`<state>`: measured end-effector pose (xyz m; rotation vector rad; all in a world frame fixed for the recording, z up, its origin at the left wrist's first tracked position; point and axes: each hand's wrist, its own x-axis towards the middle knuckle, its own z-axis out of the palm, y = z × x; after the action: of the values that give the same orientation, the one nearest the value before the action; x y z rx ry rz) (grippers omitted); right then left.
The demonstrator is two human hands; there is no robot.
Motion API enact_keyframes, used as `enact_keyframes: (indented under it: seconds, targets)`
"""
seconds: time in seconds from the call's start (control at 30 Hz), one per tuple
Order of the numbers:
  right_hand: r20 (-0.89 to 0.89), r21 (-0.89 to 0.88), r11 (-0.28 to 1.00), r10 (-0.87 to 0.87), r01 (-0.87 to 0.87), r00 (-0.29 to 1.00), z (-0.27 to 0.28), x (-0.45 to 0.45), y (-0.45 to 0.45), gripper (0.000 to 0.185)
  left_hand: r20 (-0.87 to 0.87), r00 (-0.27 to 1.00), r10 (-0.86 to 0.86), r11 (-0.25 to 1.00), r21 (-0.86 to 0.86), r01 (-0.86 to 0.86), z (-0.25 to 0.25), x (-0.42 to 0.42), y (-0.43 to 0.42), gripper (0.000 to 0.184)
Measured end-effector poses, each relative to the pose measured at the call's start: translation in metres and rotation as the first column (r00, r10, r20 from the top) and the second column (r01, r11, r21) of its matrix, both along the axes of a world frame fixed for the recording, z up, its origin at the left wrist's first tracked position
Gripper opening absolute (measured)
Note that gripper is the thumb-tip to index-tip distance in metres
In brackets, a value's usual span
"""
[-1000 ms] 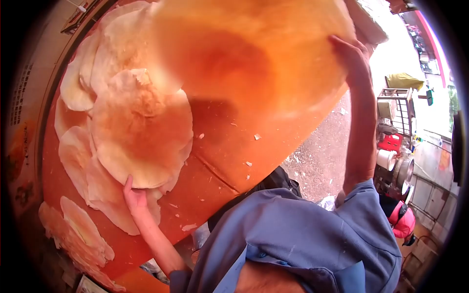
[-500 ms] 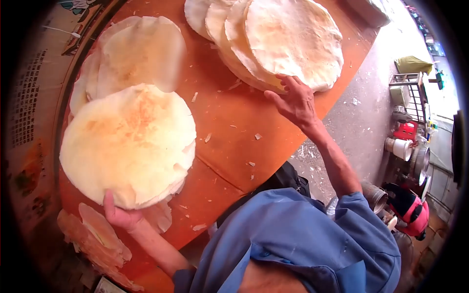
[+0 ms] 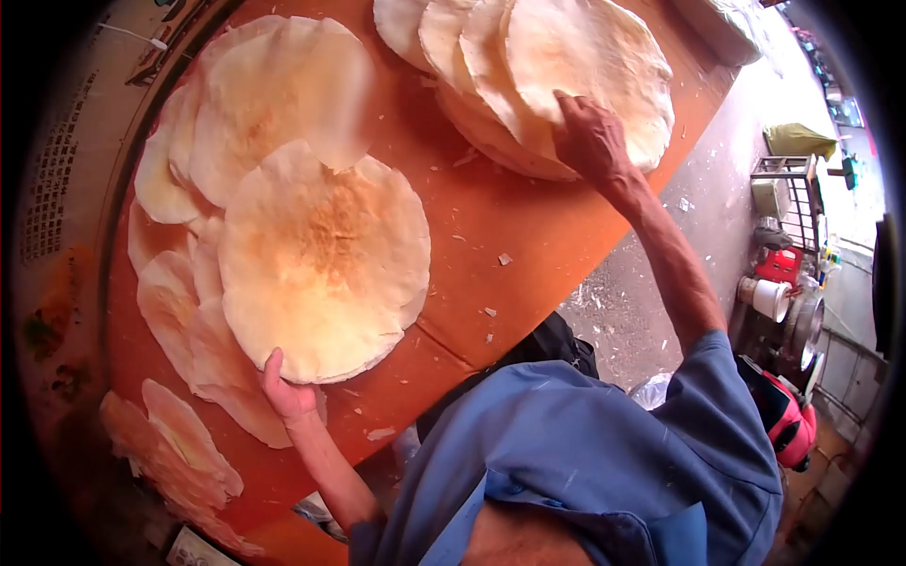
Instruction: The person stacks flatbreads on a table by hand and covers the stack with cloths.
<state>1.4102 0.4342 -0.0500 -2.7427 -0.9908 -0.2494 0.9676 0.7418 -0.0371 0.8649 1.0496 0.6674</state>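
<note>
Flat orange tabletop [image 3: 491, 245]: left side, left hand [image 3: 291, 396] pinched round browned flatbreads [image 3: 326, 255], as yet unreleased; far side, right hand [image 3: 592, 141], grip indeterminate, touched round cream flatbreads [image 3: 595, 57], already piled.

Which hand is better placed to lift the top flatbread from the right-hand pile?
Probably the right hand: its fingers are at that flatbread. The left hand is farther off, holding another flatbread by its edge.

1. Holds left hand [image 3: 291, 400] low and close in, thumb [image 3: 275, 366] pointing forward, other fingers hidden.
2. Angles bare left forearm [image 3: 330, 472] outward, to the left.
3. Stretches right arm [image 3: 670, 255] far forward, reaching higher than left.
4. Shows back of right hand [image 3: 595, 140], fingers bent, wrist [image 3: 626, 185] angled leftward.
</note>
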Motion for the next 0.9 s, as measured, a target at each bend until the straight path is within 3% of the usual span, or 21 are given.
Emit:
enact_keyframes:
  seconds: [0.03, 0.1, 0.17, 0.23, 0.27, 0.3, 0.33, 0.37, 0.4, 0.43, 0.47, 0.5, 0.57, 0.63, 0.67, 0.7, 0.73, 0.77, 0.8, 0.83, 0.9]
  targets:
    - [0.115, 0.053, 0.998, 0.038, -0.044, 0.993, 0.001, 0.007, -0.011, 0.037, 0.001, 1.0, -0.012, 1.0, -0.01, 0.012, -0.004, -0.003, 0.001, 0.053]
    - [0.185, 0.059, 0.998, -0.004, -0.007, 0.983, 0.012, 0.025, -0.026, 0.023, -0.005, 1.0, 0.006, 1.0, -0.022, -0.006, -0.002, -0.002, -0.004, 0.053]
    - [0.087, -0.052, 0.993, -0.104, 0.109, 0.991, 0.012, 0.084, -0.063, 0.018, 0.011, 1.0, 0.012, 0.999, -0.047, -0.011, -0.008, 0.007, -0.006, 0.053]
    - [0.205, 0.133, 0.983, 0.1, -0.129, 0.974, 0.052, 0.152, -0.116, 0.024, -0.01, 1.0, 0.023, 0.999, -0.044, -0.024, -0.013, 0.006, -0.007, 0.054]
    - [0.283, 0.073, 0.991, 0.086, -0.11, 0.955, 0.086, 0.187, -0.137, 0.027, -0.007, 1.0, 0.027, 0.997, -0.076, -0.027, -0.018, 0.006, -0.003, 0.055]
    - [0.394, -0.072, 0.989, -0.089, 0.127, 0.915, 0.115, 0.217, -0.152, 0.025, 0.008, 1.0, 0.017, 0.997, -0.082, -0.016, -0.019, 0.009, -0.003, 0.055]
    - [0.446, -0.055, 0.981, -0.141, 0.185, 0.884, 0.147, 0.251, -0.173, 0.023, -0.011, 1.0, 0.029, 0.996, -0.078, -0.03, -0.018, 0.011, -0.004, 0.055]
    - [0.615, -0.094, 0.993, 0.111, -0.068, 0.781, 0.178, 0.27, -0.181, 0.018, -0.035, 0.998, 0.047, 0.996, -0.07, -0.05, -0.016, 0.009, -0.004, 0.055]
    - [0.661, 0.123, 0.992, -0.085, 0.004, 0.745, 0.223, 0.213, -0.121, 0.007, -0.017, 0.999, 0.045, 0.995, -0.085, -0.047, -0.021, 0.003, -0.001, 0.057]
    - [0.696, 0.073, 0.995, 0.002, -0.073, 0.719, 0.248, 0.202, -0.111, 0.008, -0.007, 0.999, 0.042, 0.995, -0.086, -0.042, -0.021, 0.005, -0.002, 0.057]
    - [0.697, 0.063, 0.998, -0.023, -0.028, 0.717, 0.265, 0.183, -0.096, 0.008, -0.011, 0.999, 0.043, 0.995, -0.087, -0.043, -0.02, 0.007, -0.003, 0.059]
    - [0.691, 0.053, 0.998, -0.046, 0.013, 0.722, 0.271, 0.164, -0.08, 0.008, -0.026, 0.999, 0.047, 0.995, -0.087, -0.049, -0.015, 0.007, -0.004, 0.061]
    - [0.735, 0.112, 0.99, -0.025, -0.085, 0.678, 0.256, 0.146, -0.059, 0.007, -0.023, 0.999, 0.045, 0.996, -0.072, -0.046, -0.003, 0.015, -0.004, 0.06]
    - [0.711, 0.038, 0.992, 0.058, -0.121, 0.701, 0.223, 0.133, -0.037, 0.01, -0.029, 1.0, 0.004, 1.0, 0.026, -0.003, 0.003, 0.019, -0.003, 0.06]
    - [0.662, 0.024, 0.975, 0.15, -0.221, 0.734, 0.196, 0.129, -0.029, 0.007, -0.027, 1.0, 0.003, 0.999, 0.035, -0.002, 0.009, 0.025, -0.005, 0.06]
    - [0.482, -0.35, 0.903, -0.053, 0.248, 0.874, 0.17, 0.123, -0.018, 0.014, -0.035, 0.999, -0.019, 0.994, 0.11, 0.023, 0.019, 0.031, -0.007, 0.061]
    - [0.529, -0.291, 0.956, 0.193, -0.038, 0.826, 0.111, 0.136, -0.021, 0.012, -0.045, 0.998, -0.041, 0.982, 0.183, 0.049, 0.03, 0.038, -0.009, 0.062]
    - [0.449, -0.446, 0.893, 0.161, 0.064, 0.879, 0.078, 0.108, -0.007, 0.014, -0.048, 0.998, -0.044, 0.98, 0.193, 0.052, 0.043, 0.047, -0.012, 0.062]
    - [0.145, 0.012, 0.992, 0.122, -0.125, 0.982, -0.005, 0.113, -0.015, 0.021, -0.044, 0.996, -0.082, 0.964, 0.25, 0.091, 0.059, 0.056, -0.016, 0.063]
    - [-0.056, -0.208, 0.966, 0.147, -0.155, 0.988, 0.009, 0.066, -0.003, 0.032, -0.044, 0.992, -0.121, 0.943, 0.306, 0.128, 0.073, 0.064, -0.018, 0.064]
    - [-0.247, 0.012, 0.962, 0.266, -0.272, 0.932, -0.01, 0.01, 0.001, 0.041, -0.055, 0.99, -0.128, 0.947, 0.291, 0.139, 0.099, 0.085, -0.021, 0.066]
